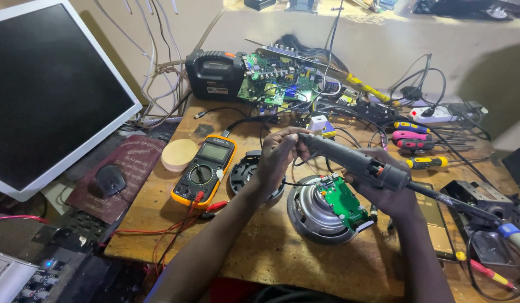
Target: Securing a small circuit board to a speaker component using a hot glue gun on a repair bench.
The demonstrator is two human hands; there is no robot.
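Both hands gripped the dark soldering tool (355, 163) just above the green circuit board (343, 201): left hand (278, 154) pinched its tip end, right hand (389, 193) wrapped the body. Step judged: tool preparation. Next move needs the tip steadied onto that board.

The right hand (390, 193) is mostly covered by the black soldering iron (361, 164) it grips, and its fingertips cannot be seen. The iron's tip sits behind the left hand (278, 154), so what it touches is hidden. The monitor (47, 90) runs off the left edge, and the small parts on the green circuit board (345, 202) look too fine to tell apart.
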